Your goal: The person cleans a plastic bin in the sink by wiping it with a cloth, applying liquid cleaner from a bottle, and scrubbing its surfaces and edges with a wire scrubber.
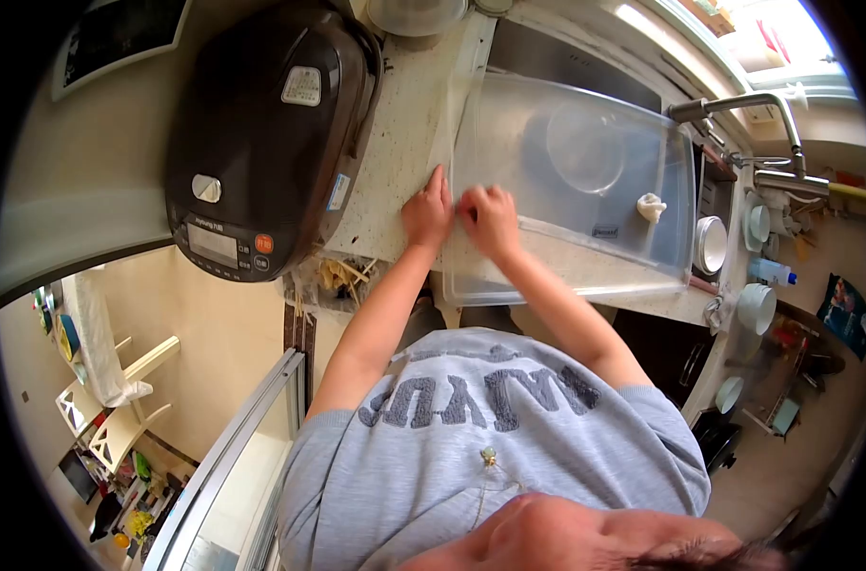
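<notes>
A large see-through plastic sheet or lid with a raised rim (547, 224) lies across the counter, a dark label near its front edge. My left hand (427, 215) rests on edge beside its left rim, fingers straight and held together. My right hand (490, 221) is just to the right, over the same left rim, with fingers curled in; what they hold, if anything, is hidden. A crumpled white lump (651, 206) sits on the right part of the plastic. A round clear outline (585, 147) shows at its far side; I cannot tell whether it is on or under it.
A dark brown rice cooker (261, 143) stands left of my hands. Beyond the plastic's right end are a faucet (785, 119) and a white bowl (710, 245). More bowls (756, 306) line the counter at right. A glass sliding door (228, 466) is at lower left.
</notes>
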Demonstrator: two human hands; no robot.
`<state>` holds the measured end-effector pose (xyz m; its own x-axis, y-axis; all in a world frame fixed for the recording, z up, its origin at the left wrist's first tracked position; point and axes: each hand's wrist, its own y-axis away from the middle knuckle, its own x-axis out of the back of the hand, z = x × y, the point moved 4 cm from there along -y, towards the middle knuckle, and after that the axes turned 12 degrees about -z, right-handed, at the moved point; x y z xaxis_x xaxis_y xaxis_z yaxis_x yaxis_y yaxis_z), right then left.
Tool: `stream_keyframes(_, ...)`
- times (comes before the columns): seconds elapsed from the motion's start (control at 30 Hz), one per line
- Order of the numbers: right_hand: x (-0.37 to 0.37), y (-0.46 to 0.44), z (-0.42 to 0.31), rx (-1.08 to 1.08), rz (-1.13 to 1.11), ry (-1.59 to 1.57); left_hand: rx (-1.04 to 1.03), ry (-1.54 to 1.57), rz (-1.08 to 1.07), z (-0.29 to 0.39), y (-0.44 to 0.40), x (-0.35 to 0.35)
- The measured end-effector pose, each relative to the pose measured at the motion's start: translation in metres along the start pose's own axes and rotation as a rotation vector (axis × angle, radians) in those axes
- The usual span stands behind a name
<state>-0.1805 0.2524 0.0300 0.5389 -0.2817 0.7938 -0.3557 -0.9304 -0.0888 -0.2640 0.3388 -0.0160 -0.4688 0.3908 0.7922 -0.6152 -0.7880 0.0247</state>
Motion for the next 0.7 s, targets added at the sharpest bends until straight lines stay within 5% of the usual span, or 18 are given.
stream_keyframes(0.13,-0.002,0.001,0.001,0.003,-0.100,0.029,0.069,-0.029,-0.034,0.003,-0.003,0.000)
stream_keyframes(0.33,0.000,-0.125,0.037,-0.112,0.089,-0.057,0.046,-0.031,-0.057,0.005,-0.002,0.005)
stream_keyframes(0.57,0.003,-0.048,0.015,0.170,-0.058,0.096,0.091,0.100,-0.130,0.007,-0.004,0.005)
stream_keyframes(0.7,0.007,-0.123,0.034,0.053,0.000,0.094,0.073,0.062,-0.105,0.009,-0.005,0.009)
